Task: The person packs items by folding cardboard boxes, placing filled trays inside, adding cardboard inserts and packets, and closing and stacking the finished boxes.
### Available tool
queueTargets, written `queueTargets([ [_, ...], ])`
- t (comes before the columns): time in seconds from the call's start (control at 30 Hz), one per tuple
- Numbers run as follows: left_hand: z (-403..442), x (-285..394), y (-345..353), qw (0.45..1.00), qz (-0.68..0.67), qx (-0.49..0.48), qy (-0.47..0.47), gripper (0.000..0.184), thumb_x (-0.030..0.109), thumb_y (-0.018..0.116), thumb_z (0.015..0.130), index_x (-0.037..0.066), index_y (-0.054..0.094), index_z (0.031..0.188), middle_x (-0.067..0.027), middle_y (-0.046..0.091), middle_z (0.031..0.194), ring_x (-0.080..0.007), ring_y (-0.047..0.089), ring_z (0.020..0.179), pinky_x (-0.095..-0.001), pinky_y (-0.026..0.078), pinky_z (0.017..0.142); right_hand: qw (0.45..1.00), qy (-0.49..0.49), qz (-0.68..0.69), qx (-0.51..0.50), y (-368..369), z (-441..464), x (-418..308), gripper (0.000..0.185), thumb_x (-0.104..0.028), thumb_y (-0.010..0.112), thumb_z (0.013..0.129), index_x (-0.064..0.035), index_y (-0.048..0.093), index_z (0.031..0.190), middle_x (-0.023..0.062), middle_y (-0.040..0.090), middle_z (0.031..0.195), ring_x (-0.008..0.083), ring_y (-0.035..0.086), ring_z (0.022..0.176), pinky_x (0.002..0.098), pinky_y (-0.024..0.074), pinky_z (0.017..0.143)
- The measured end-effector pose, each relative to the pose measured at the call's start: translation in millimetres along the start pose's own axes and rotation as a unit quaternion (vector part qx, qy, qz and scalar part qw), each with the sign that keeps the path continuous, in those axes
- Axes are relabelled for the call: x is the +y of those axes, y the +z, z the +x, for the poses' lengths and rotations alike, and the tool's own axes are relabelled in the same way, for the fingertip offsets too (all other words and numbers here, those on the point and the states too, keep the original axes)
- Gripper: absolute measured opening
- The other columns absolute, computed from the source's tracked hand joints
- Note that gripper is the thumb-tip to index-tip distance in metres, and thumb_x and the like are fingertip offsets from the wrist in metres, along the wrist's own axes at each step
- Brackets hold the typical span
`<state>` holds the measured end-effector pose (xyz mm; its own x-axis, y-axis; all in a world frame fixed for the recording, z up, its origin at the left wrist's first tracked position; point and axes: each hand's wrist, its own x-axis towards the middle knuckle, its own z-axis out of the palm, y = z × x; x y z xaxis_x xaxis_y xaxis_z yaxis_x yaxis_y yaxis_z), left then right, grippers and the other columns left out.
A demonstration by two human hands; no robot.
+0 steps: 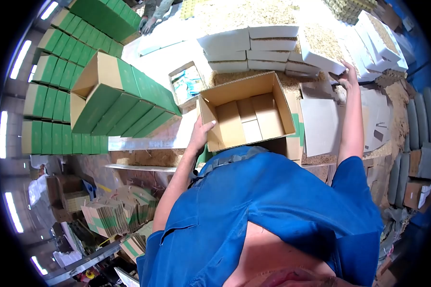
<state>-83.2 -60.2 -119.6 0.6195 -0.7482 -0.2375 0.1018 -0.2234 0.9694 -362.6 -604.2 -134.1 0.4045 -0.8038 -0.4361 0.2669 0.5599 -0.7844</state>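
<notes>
An open, empty cardboard box [248,117] sits tilted in front of my body. My left hand [202,135] grips its left wall, the thumb over the edge and the other fingers mostly hidden outside. My right hand [345,76] is stretched out to the far right, its fingers at the near corner of a white tray [321,61] filled with tan flakes. They look closed round that corner, though the fingertips are partly hidden. Just beyond the cardboard box, a small open carton [187,84] holds blue and white packets.
Stacked white trays [273,44] stand across the table. Green and brown boxes [129,100] are piled at left, with more stacked behind. Flattened cartons [122,210] lie lower left. Flat grey sheets [319,125] rest at right. Another person's hand [151,24] shows at the top.
</notes>
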Motion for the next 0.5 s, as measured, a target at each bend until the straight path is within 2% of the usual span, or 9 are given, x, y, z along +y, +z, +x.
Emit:
queueTargets([
  [0.03,-0.4,2.7,0.7,1.0,0.012,-0.005,0.013,0.05,0.015,0.056,0.086,-0.003,0.047,0.131,-0.0137,0.06,0.119,-0.0226,0.056,0.109,-0.0338,0.041,0.098,1.0,-0.006,0.016,-0.002,-13.6,-0.8,5.4,0.053,-0.023,0.07,0.085,-0.0035,0.048,0.13,0.0193,0.049,0.125,0.037,0.052,0.116,0.0542,0.0503,0.095],
  [0.17,0.0,1.3,-1.3,1.0,0.003,-0.004,0.004,0.05,0.015,0.056,0.085,-0.003,0.047,0.131,-0.0138,0.061,0.119,-0.0215,0.056,0.108,-0.0332,0.042,0.097,0.996,-0.066,0.034,-0.04,-56.0,-57.0,25.8,0.054,-0.02,0.062,0.088,-0.0005,0.045,0.135,0.0201,0.054,0.131,0.0342,0.056,0.116,0.0487,0.0526,0.092],
  [0.23,1.0,0.6,-2.3,1.0,-0.009,-0.007,0.0,0.05,0.015,0.056,0.085,-0.004,0.047,0.131,-0.0136,0.061,0.119,-0.021,0.056,0.108,-0.0325,0.042,0.097,0.994,-0.057,0.021,-0.092,-77.3,-87.2,19.4,0.054,-0.02,0.059,0.089,0.0025,0.043,0.136,0.0204,0.056,0.13,0.0344,0.059,0.113,0.0453,0.0541,0.09],
  [0.27,2.2,1.0,-3.2,1.0,0.003,-0.011,0.003,0.049,0.013,0.057,0.086,-0.003,0.047,0.131,-0.0134,0.061,0.119,-0.0206,0.056,0.108,-0.032,0.042,0.097,0.994,-0.078,0.034,-0.075,-79.2,-105.1,16.8,0.052,-0.02,0.057,0.091,0.0035,0.044,0.135,0.0209,0.056,0.13,0.0339,0.059,0.115,0.0447,0.0546,0.092],
  [0.4,7.1,4.4,-1.7,1.0,-0.01,-0.024,0.009,0.048,0.012,0.058,0.087,-0.003,0.048,0.131,-0.0132,0.061,0.119,-0.0197,0.057,0.108,-0.0319,0.042,0.097,0.996,-0.04,-0.003,-0.076,-77.8,-157.9,-13.3,0.049,-0.02,0.058,0.09,0.0047,0.048,0.131,0.0197,0.06,0.127,0.0309,0.059,0.117,0.0459,0.0495,0.101],
  [0.43,9.1,4.4,-2.5,1.0,-0.011,-0.026,0.009,0.048,0.012,0.058,0.087,-0.003,0.048,0.131,-0.0132,0.061,0.119,-0.0197,0.057,0.108,-0.0319,0.042,0.097,0.996,-0.041,-0.004,-0.075,-66.9,-170.7,-16.9,0.049,-0.02,0.058,0.09,0.0047,0.048,0.131,0.0197,0.06,0.127,0.0309,0.059,0.117,0.0459,0.0495,0.101],
  [0.5,14.0,4.6,-4.9,0.999,-0.008,-0.043,0.004,0.05,0.013,0.059,0.087,-0.003,0.047,0.133,-0.0137,0.06,0.121,-0.0196,0.057,0.109,-0.0317,0.042,0.097,0.995,-0.033,-0.029,-0.092,-43.5,-192.4,-17.3,0.049,-0.02,0.059,0.089,0.0053,0.049,0.129,0.0202,0.062,0.122,0.0284,0.064,0.109,0.0389,0.0555,0.092],
])
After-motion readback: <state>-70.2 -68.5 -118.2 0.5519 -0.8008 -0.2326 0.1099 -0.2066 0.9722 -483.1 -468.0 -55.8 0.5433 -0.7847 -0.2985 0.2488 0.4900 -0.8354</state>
